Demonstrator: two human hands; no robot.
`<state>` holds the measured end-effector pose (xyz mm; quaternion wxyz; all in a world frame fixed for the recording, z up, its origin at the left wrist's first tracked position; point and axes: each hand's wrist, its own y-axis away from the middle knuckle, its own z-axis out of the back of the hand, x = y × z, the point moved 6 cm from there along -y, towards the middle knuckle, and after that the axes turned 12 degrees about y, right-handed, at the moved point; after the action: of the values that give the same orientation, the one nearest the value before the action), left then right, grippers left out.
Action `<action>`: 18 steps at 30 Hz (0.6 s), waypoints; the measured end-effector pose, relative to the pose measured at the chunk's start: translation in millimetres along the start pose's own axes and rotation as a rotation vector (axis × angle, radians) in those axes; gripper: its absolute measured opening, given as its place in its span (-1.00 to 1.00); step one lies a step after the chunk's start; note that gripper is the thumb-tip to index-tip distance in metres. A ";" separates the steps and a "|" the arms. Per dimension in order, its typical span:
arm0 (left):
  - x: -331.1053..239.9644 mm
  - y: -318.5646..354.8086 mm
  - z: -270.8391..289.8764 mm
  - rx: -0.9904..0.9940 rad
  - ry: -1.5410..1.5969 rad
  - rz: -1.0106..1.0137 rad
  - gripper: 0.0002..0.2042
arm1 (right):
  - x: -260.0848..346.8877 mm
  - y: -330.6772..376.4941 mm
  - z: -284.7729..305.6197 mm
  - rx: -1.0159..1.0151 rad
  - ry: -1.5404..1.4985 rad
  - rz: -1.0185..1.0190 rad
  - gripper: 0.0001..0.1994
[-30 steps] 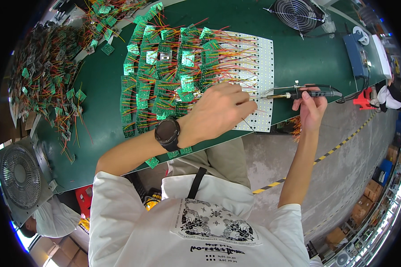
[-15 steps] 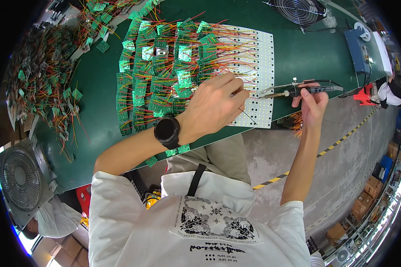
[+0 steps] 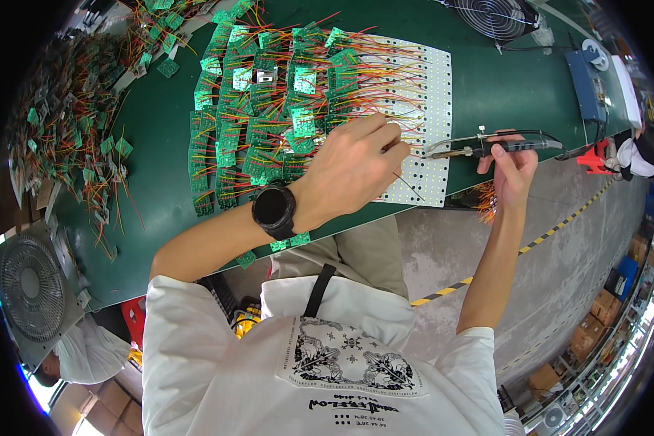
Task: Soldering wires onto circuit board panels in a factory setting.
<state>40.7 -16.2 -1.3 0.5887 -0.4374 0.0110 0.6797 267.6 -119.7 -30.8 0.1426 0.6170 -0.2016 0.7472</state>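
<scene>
My left hand (image 3: 357, 156) is closed in a pinch over a white LED panel (image 3: 434, 94) dotted with small yellow-white squares. From under its fingers a thin dark rod (image 3: 410, 187) slants out; the fingertips themselves are hidden. In my right hand (image 3: 512, 166) a soldering iron (image 3: 479, 150), with a thin tube clamped along it, is gripped like a pen. Its tip meets the panel just right of my left fingers. Green circuit boards (image 3: 303, 80) lie in rows left of the panel, their red and yellow wires (image 3: 385, 69) reaching onto it.
A tangled heap of wired boards (image 3: 65, 123) covers the left of the green table (image 3: 152, 167). At the far right stand a blue soldering station (image 3: 587, 83) and a solder reel (image 3: 594, 52). A round fan (image 3: 490, 16) is at the back, another fan (image 3: 33, 280) at left.
The whole view has shifted slightly. Both hands hold nearly the same pose, and the iron's tip stays at the panel beside my left fingers.
</scene>
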 end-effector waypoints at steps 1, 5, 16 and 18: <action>0.4 0.2 -0.3 0.000 0.001 0.002 -0.86 | 0.5 -0.1 -0.3 0.003 0.005 0.010 -0.81; 1.0 0.5 -0.4 -0.003 -0.006 -0.007 -0.87 | 2.2 -0.2 -2.2 0.014 0.006 0.009 -0.80; 1.3 0.9 -2.5 -0.009 -0.012 -0.006 -0.87 | -0.3 0.5 0.0 -0.003 0.014 -0.015 -0.79; 1.2 0.9 -1.9 -0.023 -0.013 -0.011 -0.87 | -0.9 0.0 -0.2 -0.001 0.015 -0.013 -0.79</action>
<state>41.2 -16.6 -3.6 0.5874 -0.4397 -0.0033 0.6794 267.6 -119.5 -31.7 0.1494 0.6126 -0.1968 0.7507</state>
